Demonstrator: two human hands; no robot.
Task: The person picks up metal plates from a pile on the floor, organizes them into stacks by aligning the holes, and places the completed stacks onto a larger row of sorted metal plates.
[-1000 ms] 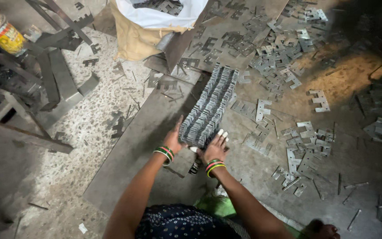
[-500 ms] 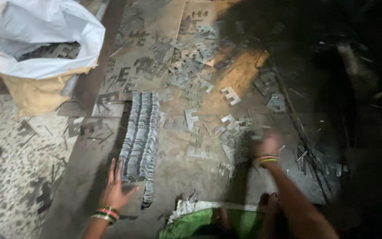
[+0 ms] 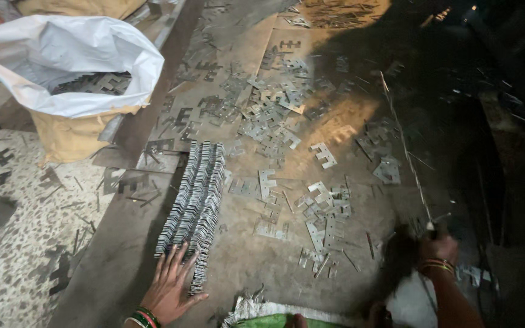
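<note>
My left hand (image 3: pixel 170 285) lies flat with the fingers spread wide, touching the near end of the row of stacked metal plates (image 3: pixel 194 202). The row runs with its long axis from near to far, just beyond my fingertips. My right hand (image 3: pixel 437 248) is well apart on the right, closed around a thin metal rod (image 3: pixel 405 152). The left hand is nearer to the row.
</note>
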